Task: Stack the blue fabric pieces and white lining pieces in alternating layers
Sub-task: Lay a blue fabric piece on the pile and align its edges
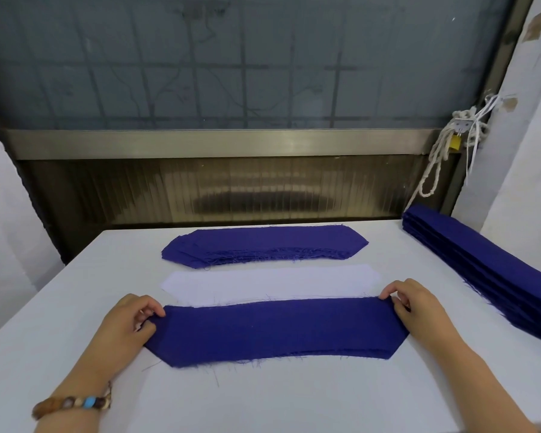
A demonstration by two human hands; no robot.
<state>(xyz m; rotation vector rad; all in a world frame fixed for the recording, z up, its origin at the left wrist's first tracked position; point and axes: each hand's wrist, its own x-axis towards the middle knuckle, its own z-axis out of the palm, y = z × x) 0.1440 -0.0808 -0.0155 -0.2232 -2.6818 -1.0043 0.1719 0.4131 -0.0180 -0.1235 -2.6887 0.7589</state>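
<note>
Blue cloth lies stretched between your hands: the near blue piece (pixel 275 329) sits at 6 o'clock on the white table (pixel 263 398). Your left hand (pixel 132 320) pinches its 9 o'clock end with curled fingers and thumb. Your right hand (pixel 416 304) pinches the far corner at its 3 o'clock end the same way. Holding both ends probably keeps the long strip taut and flat, so you can square its edges before it goes down on a layer.

Just beyond it, toward 12 o'clock, lies the white lining piece (pixel 263 284). Its near edge meets the blue strip's far edge, perhaps slipping a little under it. Farther on at 12 o'clock is the far blue pile (pixel 263 245) with frayed, fanned edges, likely your supply. The side stack (pixel 487 264) of blue strips runs along the table's 3 o'clock edge, within reach but out of the working lane.

Some things stay unclear. White on white makes the lining's outline faint, and you cannot count its layers. The near blue piece shows stepped edges at its 4 o'clock corner — whether it is one piece or several, with lining between, cannot be told. Your fingertips hide the cloth ends, and the side stack is cut off by the frame.
</note>
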